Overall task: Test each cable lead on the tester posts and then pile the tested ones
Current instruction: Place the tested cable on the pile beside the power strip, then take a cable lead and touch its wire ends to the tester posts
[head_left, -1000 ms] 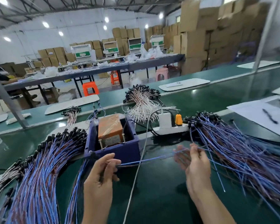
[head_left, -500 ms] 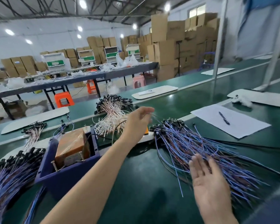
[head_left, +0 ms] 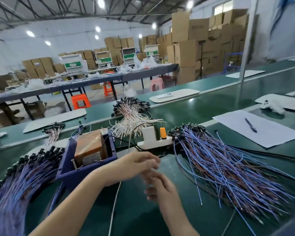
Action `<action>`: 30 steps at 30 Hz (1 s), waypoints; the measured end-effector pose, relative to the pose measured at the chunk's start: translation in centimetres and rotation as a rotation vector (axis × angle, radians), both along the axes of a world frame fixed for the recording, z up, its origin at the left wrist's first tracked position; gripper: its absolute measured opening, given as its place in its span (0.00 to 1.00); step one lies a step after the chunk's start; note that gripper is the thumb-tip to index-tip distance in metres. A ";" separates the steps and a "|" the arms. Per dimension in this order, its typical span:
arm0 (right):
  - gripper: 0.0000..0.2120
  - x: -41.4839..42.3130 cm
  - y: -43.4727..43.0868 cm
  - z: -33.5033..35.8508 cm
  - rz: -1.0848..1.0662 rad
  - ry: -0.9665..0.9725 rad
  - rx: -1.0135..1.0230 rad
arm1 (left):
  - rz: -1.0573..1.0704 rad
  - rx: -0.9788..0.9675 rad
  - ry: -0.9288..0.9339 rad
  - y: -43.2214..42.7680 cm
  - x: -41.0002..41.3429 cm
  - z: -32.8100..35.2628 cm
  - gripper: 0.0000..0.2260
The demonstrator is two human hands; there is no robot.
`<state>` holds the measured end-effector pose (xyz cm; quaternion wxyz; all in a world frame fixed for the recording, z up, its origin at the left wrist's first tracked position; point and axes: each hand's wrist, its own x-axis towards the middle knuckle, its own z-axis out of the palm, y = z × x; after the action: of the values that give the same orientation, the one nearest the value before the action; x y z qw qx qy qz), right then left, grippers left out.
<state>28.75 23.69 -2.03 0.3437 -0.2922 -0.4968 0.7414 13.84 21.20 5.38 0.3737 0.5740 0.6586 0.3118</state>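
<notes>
1. Leads heaped on both sides of the tester box [head_left: 90,150]: left heap [head_left: 24,176] combed fairly straight, right fan [head_left: 228,167] looser and more spread, pale bundle [head_left: 131,120] behind, near the far edge.
2. Judging by tidiness alone, left heap probably the tested pile and right fan probably still waiting. Roughly midway, then, with a great many leads left to test.
3. Left hand [head_left: 138,166] and right hand [head_left: 160,186] close together over the green worktop [head_left: 134,215], just in front of the box and clear of its posts [head_left: 73,163].
4. Both hands blurred, left fingers curled, right fingers raised toward them. Cannot tell whether either grip pinches a lead or holds nothing; no lead made out between them.
5. Against half a second back: left hand then stretched far out toward the pale bundle, now drawn home beside the box.
6. Right hand then flat and spread at the near edge of the right fan, now off it and brought in to meet the left.
</notes>
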 end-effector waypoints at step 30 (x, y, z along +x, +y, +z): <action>0.08 -11.3 -6.9 -3.2 0.000 -0.325 1.486 | 1.120 -0.272 1.006 -18.9 -21.3 -3.3 0.12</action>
<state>17.45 16.80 -5.21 0.3726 -0.0896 -0.9098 0.1596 -7.42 2.27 2.05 -0.1178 0.1763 0.9746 0.0719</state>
